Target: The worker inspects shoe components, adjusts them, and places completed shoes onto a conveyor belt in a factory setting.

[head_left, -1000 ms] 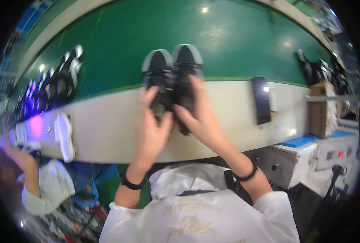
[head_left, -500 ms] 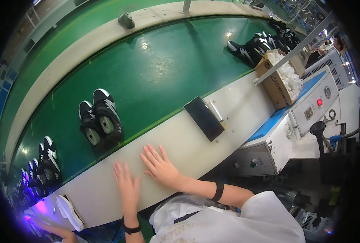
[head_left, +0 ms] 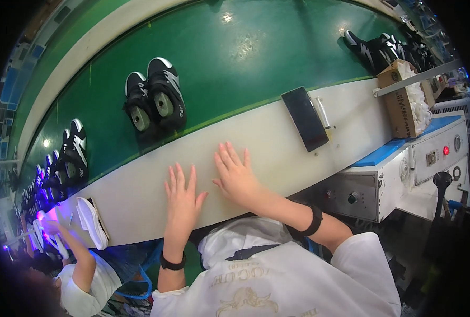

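Observation:
Both of my hands are over the pale worktop, holding nothing. My left hand (head_left: 184,201) is flat with fingers and thumb spread. To its right, my right hand (head_left: 237,177) lies with its fingers stretched forward; a small gap separates the two. Beyond them on the green belt stands a pair of black, white-toed shoes (head_left: 154,103) with metal-plated blocks in their openings. A dark phone-like slab (head_left: 304,119) lies on the worktop to the right of my right hand, beside a small clear tube (head_left: 322,113).
White shoe soles (head_left: 92,223) lie at the worktop's left end, near a co-worker's arm (head_left: 82,253) in purple light. More black shoes (head_left: 74,153) line the belt's left side. At right stand a box of white crumpled material (head_left: 401,105) and a control panel (head_left: 438,145).
My view has shifted, so the bench and belt sit higher and more of the co-worker shows. My left hand, blurred before, is now sharp with its fingers spread. Both hands remain free of objects.

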`<state>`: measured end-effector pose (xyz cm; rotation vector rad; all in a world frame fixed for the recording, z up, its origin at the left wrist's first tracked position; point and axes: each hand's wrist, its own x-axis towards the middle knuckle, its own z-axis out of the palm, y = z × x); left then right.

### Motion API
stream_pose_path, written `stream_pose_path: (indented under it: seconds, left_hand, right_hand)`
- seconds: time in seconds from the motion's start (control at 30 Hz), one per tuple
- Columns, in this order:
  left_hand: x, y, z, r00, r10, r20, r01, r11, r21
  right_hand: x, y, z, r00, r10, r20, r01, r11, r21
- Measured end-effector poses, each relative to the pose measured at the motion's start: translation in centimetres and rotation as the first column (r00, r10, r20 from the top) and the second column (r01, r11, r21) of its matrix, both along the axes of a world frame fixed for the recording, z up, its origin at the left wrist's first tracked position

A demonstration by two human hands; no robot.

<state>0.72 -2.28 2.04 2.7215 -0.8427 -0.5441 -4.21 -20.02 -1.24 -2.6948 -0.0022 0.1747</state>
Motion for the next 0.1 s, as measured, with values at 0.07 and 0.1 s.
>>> stream_pose_path:
  seconds: [0.07,0.1]
  left_hand:
    - [-1.2,0.4,0.5,0.999,-0.021,-0.045,0.021,1.0,0.018]
    - [-2.1,1.0,0.2,0.999,-0.01,-0.046,0.011,0.999,0.03]
  right_hand:
    - [-1.4,-0.1,0.0,1.0,-0.03,-0.006,0.03,0.999,0.033]
    - [-2.2,0.0,0.1,0.998,-0.056,0.0,0.056,0.996,0.067]
